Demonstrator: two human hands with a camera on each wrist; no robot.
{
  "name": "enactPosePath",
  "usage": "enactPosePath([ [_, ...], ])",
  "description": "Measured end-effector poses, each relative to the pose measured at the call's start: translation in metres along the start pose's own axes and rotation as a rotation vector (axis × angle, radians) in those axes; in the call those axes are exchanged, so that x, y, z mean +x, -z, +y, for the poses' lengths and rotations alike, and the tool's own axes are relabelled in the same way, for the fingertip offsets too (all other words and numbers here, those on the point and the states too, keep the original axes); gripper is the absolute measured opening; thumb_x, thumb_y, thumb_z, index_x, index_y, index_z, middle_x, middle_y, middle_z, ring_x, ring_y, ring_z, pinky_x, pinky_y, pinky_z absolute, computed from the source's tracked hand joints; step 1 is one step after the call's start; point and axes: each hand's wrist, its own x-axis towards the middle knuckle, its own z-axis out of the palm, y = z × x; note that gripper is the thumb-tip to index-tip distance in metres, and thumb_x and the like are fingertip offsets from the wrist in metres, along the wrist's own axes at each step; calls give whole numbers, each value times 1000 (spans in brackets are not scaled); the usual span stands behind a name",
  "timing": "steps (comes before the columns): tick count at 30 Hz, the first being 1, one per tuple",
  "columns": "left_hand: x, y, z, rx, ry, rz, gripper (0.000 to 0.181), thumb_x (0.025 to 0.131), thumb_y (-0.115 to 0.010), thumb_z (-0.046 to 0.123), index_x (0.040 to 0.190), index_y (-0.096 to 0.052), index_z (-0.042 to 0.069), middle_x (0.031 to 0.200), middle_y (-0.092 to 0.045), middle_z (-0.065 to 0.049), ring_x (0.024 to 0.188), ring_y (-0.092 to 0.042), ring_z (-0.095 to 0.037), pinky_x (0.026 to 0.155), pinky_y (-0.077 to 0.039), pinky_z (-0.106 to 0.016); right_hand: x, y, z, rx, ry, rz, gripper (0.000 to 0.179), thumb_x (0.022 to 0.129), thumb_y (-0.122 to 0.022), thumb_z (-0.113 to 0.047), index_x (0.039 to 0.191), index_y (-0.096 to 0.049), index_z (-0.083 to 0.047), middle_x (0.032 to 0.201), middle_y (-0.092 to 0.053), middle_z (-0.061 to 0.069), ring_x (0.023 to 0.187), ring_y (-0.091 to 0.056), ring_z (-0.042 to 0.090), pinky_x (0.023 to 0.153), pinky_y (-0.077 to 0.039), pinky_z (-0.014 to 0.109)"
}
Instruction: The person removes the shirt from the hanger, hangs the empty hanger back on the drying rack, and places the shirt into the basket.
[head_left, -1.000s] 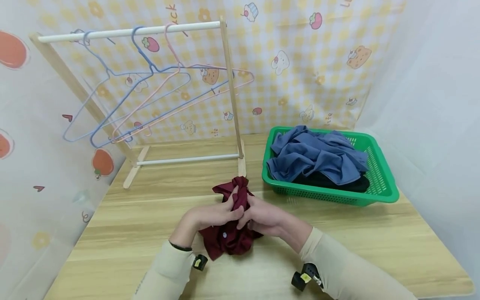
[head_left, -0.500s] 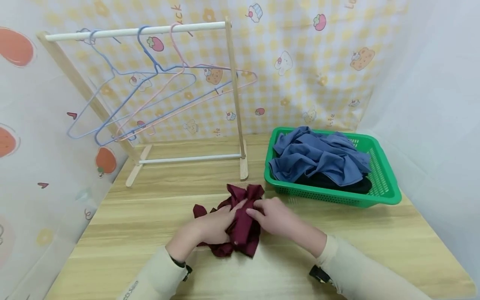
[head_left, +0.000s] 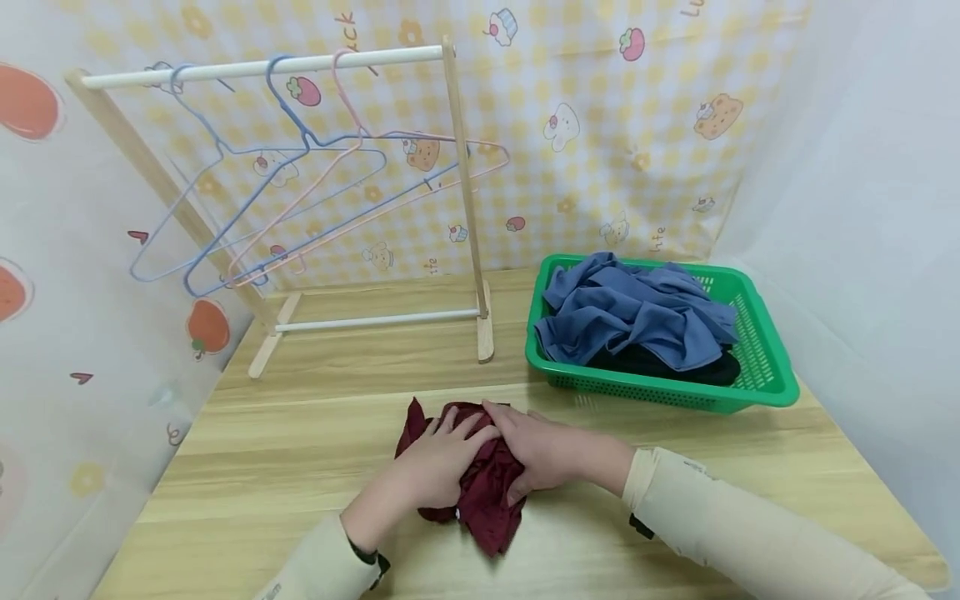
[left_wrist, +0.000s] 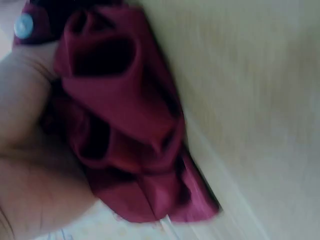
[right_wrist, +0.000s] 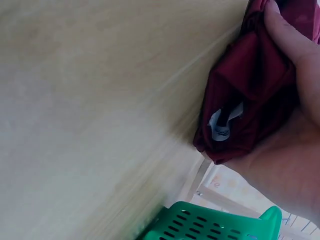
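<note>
A crumpled maroon shirt (head_left: pixel 491 512) lies bunched on the table in the head view. My left hand (head_left: pixel 437 465) grips it from the left, fingers spread over its top. From the right, my right hand (head_left: pixel 547 450) holds it, with the thumb low on the cloth and the fingers over the far side. Loose folds and a pale button (left_wrist: pixel 23 26) show in the left wrist view. In the right wrist view a whitish label (right_wrist: pixel 220 129) is visible inside a fold. Fingertips of both hands are partly hidden by cloth or by each other.
A green basket (head_left: pixel 761 333) holding blue cloth (head_left: pixel 637 312) and black cloth (head_left: pixel 660 364) stands at the right. Behind on the left is a rack (head_left: pixel 375 317) with two blue hangers and a pink hanger (head_left: pixel 356 100). The wooden table (head_left: pixel 262 467) extends around the shirt.
Both hands have turned and regathered the shirt. Its upright bunched part has come down, a corner now points toward the front, and the hands lie flatter and closer together on top.
</note>
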Motion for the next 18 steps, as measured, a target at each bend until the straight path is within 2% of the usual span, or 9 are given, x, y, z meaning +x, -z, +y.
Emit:
enactPosePath([
  [3, -1, -4, 6, -84, 55, 55, 90, 83, -79, -5, 159, -38, 18, 171, -32, -24, 152, -34, -61, 118, -40, -71, 2, -3, 0, -66, -8, 10, 128, 85, -90, -42, 171, -4, -3, 175, -27, 19, 163, -30, 31, 131, -31, 51],
  [4, -2, -4, 7, -139, 73, 79, 88, 83, -77, -9, 158, -37, 14, 170, -31, -27, 144, -47, -59, 112, -49, -66, 2, -3, -1, -89, -8, 20, 126, 86, -90, -40, 170, -5, -2, 174, -29, 19, 162, -32, 32, 131, -32, 49],
  [7, -2, -6, 7, -293, 131, 168, 88, 79, -70, -17, 156, -31, 4, 145, -57, -32, 91, -74, -40, 75, -62, -45, 2, -5, -3, -171, -8, 61, 117, 88, -89, -39, 169, -14, 1, 169, -38, 20, 157, -40, 32, 129, -36, 45],
  [8, -2, -6, 7, -336, 147, 188, 91, 77, -69, -18, 157, -29, 1, 131, -64, -31, 72, -69, -31, 62, -57, -41, 2, -6, -4, -209, -11, 79, 114, 88, -89, -40, 168, -19, 2, 165, -43, 20, 154, -43, 32, 127, -38, 44],
  [10, -5, -5, 6, -348, 167, 199, 99, 74, -71, -13, 161, -24, -2, 114, -71, -24, 53, -52, -17, 62, -55, -42, 0, -10, -7, -275, -31, 115, 105, 89, -87, -41, 164, -29, 2, 157, -51, 18, 147, -51, 30, 123, -44, 45],
  [12, -10, -2, 7, -293, 152, 153, 113, 72, -78, -2, 167, -17, 1, 119, -73, -20, 60, -55, -12, 92, -58, -55, -2, -15, -10, -353, -57, 150, 94, 90, -86, -42, 160, -39, 0, 148, -58, 15, 138, -56, 29, 117, -50, 46],
  [14, -16, 4, 9, -250, 108, 61, 127, 68, -84, 11, 171, -10, 7, 136, -71, -19, 72, -63, -13, 115, -39, -72, -3, -20, -14, -420, -92, 175, 85, 91, -83, -42, 156, -45, -3, 141, -62, 12, 131, -59, 27, 110, -54, 47],
  [16, -21, 11, 12, -242, 66, -28, 137, 66, -89, 26, 173, -4, 14, 156, -57, -21, 104, -73, -23, 121, -25, -80, -4, -25, -19, -469, -124, 191, 79, 90, -82, -39, 154, -49, -4, 137, -64, 11, 126, -62, 26, 102, -56, 48],
  [18, -23, 15, 17, -264, 67, -59, 139, 72, -90, 49, 173, 0, 18, 163, -47, -24, 130, -66, -34, 121, -29, -76, -4, -28, -23, -489, -166, 199, 76, 91, -79, -38, 152, -51, -4, 132, -66, 11, 118, -63, 26, 95, -57, 47],
])
